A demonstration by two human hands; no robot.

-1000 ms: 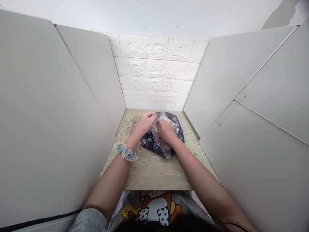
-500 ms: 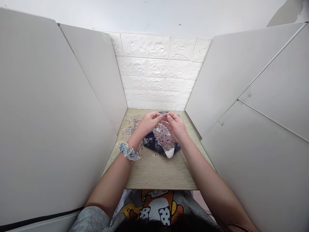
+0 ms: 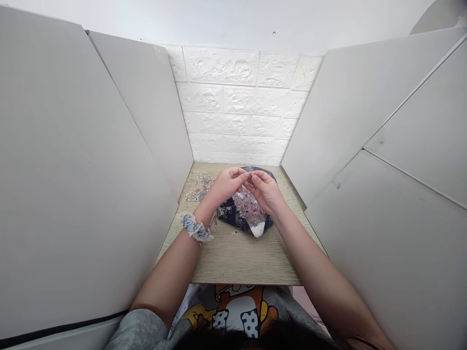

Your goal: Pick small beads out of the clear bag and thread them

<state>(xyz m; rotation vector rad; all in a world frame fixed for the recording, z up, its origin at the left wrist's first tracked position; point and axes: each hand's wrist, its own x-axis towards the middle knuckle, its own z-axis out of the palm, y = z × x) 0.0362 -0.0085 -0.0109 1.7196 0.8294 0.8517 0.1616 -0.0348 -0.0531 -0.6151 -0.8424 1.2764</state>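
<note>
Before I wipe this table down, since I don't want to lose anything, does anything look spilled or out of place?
Possibly one thing: a few tiny pieces lie loose on the table, just in front of the blue patterned fabric. They look stray because many beads sit heaped within it. They're too small to identify.

Lies open on the tabletop (image 3: pixel 244 265) as a dark-blue, pale-patterned pouch (image 3: pixel 228 214) with a whitish near corner (image 3: pixel 257 229). Holds loose clear, pink and red beads (image 3: pixel 250 204). Shows a tiny pinched piece (image 3: pixel 252 175) above, too small to identify.
</note>
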